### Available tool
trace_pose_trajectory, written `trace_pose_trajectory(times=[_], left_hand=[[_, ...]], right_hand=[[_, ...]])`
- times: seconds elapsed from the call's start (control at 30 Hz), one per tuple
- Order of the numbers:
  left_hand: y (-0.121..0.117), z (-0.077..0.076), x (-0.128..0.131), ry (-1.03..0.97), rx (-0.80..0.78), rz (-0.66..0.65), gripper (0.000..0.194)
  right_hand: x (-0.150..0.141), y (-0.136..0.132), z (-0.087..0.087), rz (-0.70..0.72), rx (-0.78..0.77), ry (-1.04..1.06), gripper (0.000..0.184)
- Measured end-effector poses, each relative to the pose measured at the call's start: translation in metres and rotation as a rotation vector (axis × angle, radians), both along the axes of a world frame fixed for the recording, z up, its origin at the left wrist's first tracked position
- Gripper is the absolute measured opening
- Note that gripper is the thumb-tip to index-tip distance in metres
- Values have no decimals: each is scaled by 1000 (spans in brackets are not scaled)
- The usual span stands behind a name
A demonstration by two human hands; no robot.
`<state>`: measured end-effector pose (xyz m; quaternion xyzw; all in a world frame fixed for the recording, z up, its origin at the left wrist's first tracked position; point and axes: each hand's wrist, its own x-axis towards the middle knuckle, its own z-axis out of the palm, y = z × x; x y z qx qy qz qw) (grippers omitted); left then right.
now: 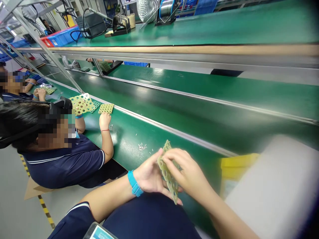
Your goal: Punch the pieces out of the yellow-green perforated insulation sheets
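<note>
A thin yellow-green panel of perforated circuit boards (167, 175) stands on edge, tilted, between my two hands above the bench's near edge. My left hand (151, 174), with a blue strap round its wrist, grips the panel from the left, thumb at the top and fingers behind the lower part. My right hand (183, 166) has its fingers bent in a pinch at the panel's upper face; whether a small part sits between the fingertips is hidden. A loose pile of tiny metallic parts (142, 146) lies on the green bench, just beyond my left hand.
A co-worker in a dark blue shirt (67, 166) sits at my left, holding similar panels (106, 108). A metal rail (174, 129) runs along the bench. At right are a yellow bin (236, 164) and a blurred white surface (276, 189). A shelf (224, 30) spans above.
</note>
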<state>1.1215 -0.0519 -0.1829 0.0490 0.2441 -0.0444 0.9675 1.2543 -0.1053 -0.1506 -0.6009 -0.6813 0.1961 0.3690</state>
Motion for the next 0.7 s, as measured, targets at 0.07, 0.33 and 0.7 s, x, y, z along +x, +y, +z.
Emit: trace_pose_trajectory(times=[0.07,0.33,0.7], left_hand=[[0,-2,-1,3,-2,6,73],[20,-15,-31,-5,-11,111,77],[45,1,-136,190,232,657,68]], right_hand=[[-3,1,-1,5,-9,-2,15],[21,33,-34,-94,-102,118,17],[20,62,-216,-95,-450,125,16]])
